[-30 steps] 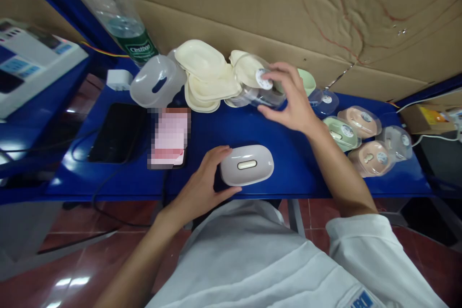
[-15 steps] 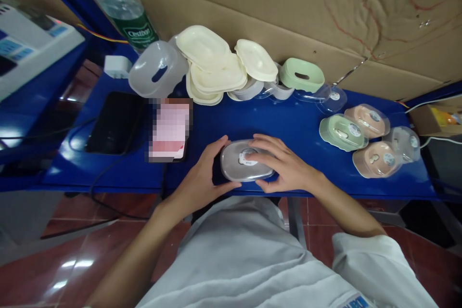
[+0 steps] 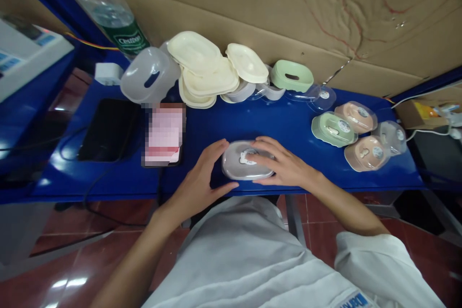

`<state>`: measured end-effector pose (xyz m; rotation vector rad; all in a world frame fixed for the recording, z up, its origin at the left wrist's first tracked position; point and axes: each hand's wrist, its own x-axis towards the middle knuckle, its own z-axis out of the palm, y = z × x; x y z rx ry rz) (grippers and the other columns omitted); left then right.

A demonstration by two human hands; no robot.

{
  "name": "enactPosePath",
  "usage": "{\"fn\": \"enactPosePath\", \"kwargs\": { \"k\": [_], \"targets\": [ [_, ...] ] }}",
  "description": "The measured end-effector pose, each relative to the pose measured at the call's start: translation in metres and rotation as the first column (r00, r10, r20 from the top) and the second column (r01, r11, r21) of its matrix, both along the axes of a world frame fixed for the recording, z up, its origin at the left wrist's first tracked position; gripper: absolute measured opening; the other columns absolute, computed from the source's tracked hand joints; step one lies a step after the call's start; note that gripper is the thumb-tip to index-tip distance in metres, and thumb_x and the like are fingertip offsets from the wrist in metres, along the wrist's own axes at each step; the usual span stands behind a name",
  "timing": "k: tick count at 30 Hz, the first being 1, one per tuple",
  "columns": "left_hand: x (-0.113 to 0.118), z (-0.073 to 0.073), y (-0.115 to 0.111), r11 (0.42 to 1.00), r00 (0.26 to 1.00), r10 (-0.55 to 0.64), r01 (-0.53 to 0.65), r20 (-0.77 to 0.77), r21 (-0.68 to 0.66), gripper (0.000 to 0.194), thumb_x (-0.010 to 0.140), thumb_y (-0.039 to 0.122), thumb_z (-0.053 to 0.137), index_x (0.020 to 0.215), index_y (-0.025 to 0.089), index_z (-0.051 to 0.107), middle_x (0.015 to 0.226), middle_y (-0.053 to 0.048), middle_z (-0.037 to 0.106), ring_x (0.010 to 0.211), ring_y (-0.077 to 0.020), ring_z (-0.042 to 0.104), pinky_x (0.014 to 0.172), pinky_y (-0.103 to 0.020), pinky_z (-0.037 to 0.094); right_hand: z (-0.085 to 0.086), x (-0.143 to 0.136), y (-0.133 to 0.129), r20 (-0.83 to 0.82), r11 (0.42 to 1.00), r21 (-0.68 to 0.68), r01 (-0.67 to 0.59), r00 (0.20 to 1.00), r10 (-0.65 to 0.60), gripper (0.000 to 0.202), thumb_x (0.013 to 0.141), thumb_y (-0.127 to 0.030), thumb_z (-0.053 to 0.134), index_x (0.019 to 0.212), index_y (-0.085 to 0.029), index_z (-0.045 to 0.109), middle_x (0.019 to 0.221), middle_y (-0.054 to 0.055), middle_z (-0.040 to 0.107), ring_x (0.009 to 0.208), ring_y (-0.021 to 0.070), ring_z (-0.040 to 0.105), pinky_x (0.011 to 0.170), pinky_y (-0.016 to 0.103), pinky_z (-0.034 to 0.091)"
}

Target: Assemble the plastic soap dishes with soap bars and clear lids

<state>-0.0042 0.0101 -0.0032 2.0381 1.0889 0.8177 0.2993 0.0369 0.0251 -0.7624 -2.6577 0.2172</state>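
Lying crosswise, grey case (image 3: 247, 166) seemingly gripped by left hand (image 3: 197, 185), right hand (image 3: 285, 166).

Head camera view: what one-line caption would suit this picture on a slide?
Both hands, left hand and right hand, press a clear lid onto a grey soap box on a blue table.
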Motion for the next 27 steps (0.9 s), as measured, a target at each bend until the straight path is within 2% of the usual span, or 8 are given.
{"fn": "enactPosePath", "kwargs": {
  "k": [4, 7, 10, 14, 16, 20, 24, 27],
  "targets": [
    [-0.001, 0.003, 0.0, 1.0, 1.0, -0.007, 0.007, -0.001, -0.005, 0.086, 0.1, 0.041, 0.077, 0.17, 0.036, 0.028, 0.172, -0.012, 0.043, 0.16, -0.0327, 0.046, 0.13, -0.054, 0.047, 0.016, 0.031, -0.011, -0.047, 0.988, 0.027, 0.151, 0.988, -0.15, 0.07, 0.098, -0.049, 0.08, 0.159, -0.029, 0.05, 0.153, 0.016, 0.06, 0.147, 0.0362, 0.056, 0.12, 0.058, 0.054],
    [-0.002, 0.005, -0.001, 0.999, 1.0, -0.026, 0.026, -0.008, -0.021, 0.081, 0.102, 0.041, 0.074, 0.17, 0.036, 0.029, 0.17, -0.012, 0.044, 0.158, -0.0319, 0.048, 0.13, -0.054, 0.047, 0.037, 0.081, -0.013, -0.087, 0.898, 0.129, 0.421, 0.907, -0.412, 0.073, 0.095, -0.052, 0.082, 0.157, -0.032, 0.051, 0.152, 0.017, 0.06, 0.143, 0.0366, 0.06, 0.12, 0.06, 0.052],
    [-0.003, 0.006, -0.001, 0.999, 0.999, -0.038, 0.037, -0.031, -0.024, 0.077, 0.105, 0.039, 0.07, 0.17, 0.036, 0.029, 0.169, -0.011, 0.045, 0.157, -0.0307, 0.049, 0.129, -0.053, 0.047, 0.051, 0.15, -0.004, -0.133, 0.632, 0.294, 0.716, 0.686, -0.715, 0.072, 0.092, -0.063, 0.078, 0.15, -0.026, 0.057, 0.148, 0.022, 0.062, 0.145, 0.0382, 0.057, 0.123, 0.057, 0.046],
    [-0.001, 0.007, -0.002, 0.999, 0.997, -0.045, 0.046, -0.055, 0.007, 0.071, 0.107, 0.037, 0.067, 0.169, 0.036, 0.031, 0.167, -0.011, 0.048, 0.155, -0.0299, 0.051, 0.127, -0.053, 0.049, 0.042, 0.236, 0.011, -0.129, 0.123, 0.339, 0.933, 0.175, -0.976, 0.068, 0.085, -0.056, 0.082, 0.14, -0.021, 0.064, 0.138, 0.03, 0.063, 0.138, 0.0382, 0.06, 0.114, 0.05, 0.051],
    [0.0, 0.007, -0.002, 0.999, 0.997, -0.045, 0.046, -0.064, 0.015, 0.07, 0.107, 0.037, 0.066, 0.168, 0.036, 0.031, 0.166, -0.011, 0.049, 0.154, -0.0295, 0.052, 0.127, -0.053, 0.05, 0.031, 0.259, 0.013, -0.126, 0.002, 0.314, 0.949, 0.044, -0.991, 0.066, 0.082, -0.049, 0.086, 0.139, -0.022, 0.065, 0.136, 0.03, 0.064, 0.136, 0.0396, 0.061, 0.112, 0.051, 0.052],
    [0.001, 0.008, -0.002, 0.999, 0.995, -0.035, 0.037, -0.091, 0.019, 0.067, 0.108, 0.036, 0.064, 0.168, 0.037, 0.034, 0.166, -0.01, 0.049, 0.153, -0.0287, 0.053, 0.127, -0.051, 0.049, 0.019, 0.267, 0.001, -0.14, 0.036, 0.315, 0.948, 0.084, -0.987, 0.074, 0.083, -0.051, 0.086, 0.145, -0.02, 0.061, 0.14, 0.029, 0.062, 0.139, 0.04, 0.06, 0.11, 0.052, 0.052],
    [0.002, 0.008, -0.002, 0.999, 0.994, -0.027, 0.03, -0.11, 0.026, 0.065, 0.108, 0.037, 0.063, 0.167, 0.036, 0.036, 0.166, -0.009, 0.05, 0.152, -0.0295, 0.054, 0.126, -0.051, 0.05, 0.033, 0.245, -0.008, -0.11, 0.061, 0.381, 0.922, 0.111, -0.988, 0.085, 0.089, -0.06, 0.074, 0.16, -0.02, 0.048, 0.155, 0.031, 0.053, 0.148, 0.0421, 0.053, 0.109, 0.062, 0.051],
    [0.002, 0.008, -0.002, 0.999, 0.991, -0.018, 0.022, -0.129, 0.032, 0.063, 0.108, 0.038, 0.063, 0.166, 0.036, 0.037, 0.165, -0.01, 0.052, 0.151, -0.0299, 0.055, 0.125, -0.052, 0.051, 0.05, 0.211, 0.004, -0.072, 0.233, 0.406, 0.884, 0.285, -0.956, 0.07, 0.102, -0.055, 0.057, 0.158, -0.013, 0.051, 0.157, 0.03, 0.054, 0.153, 0.0359, 0.049, 0.121, 0.054, 0.044]
  ]
}}
